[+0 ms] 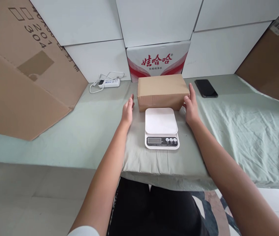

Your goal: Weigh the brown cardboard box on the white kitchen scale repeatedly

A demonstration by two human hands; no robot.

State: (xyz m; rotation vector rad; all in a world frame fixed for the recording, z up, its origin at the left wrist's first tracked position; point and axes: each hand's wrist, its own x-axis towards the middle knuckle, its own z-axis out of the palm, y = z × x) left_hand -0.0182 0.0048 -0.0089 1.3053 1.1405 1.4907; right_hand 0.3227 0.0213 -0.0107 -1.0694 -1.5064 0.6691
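Note:
A closed brown cardboard box (164, 87) lies just behind a white digital kitchen scale (161, 120), whose platform is bare. My left hand (128, 112) is held off the box's left end with a small gap, fingers stretched forward and holding nothing. At the right end, my right hand (190, 106) has its thumb against the box's front corner and its fingers extended along the side. Buttons and a small display, with no digits readable, sit on the scale's front panel.
A black phone (206, 88) lies to the right on the green cloth (100, 131). Behind left is a white power strip (109, 83) with a cable. White cartons (154, 19) form a wall at the back, and large cardboard boxes (18, 85) flank the table.

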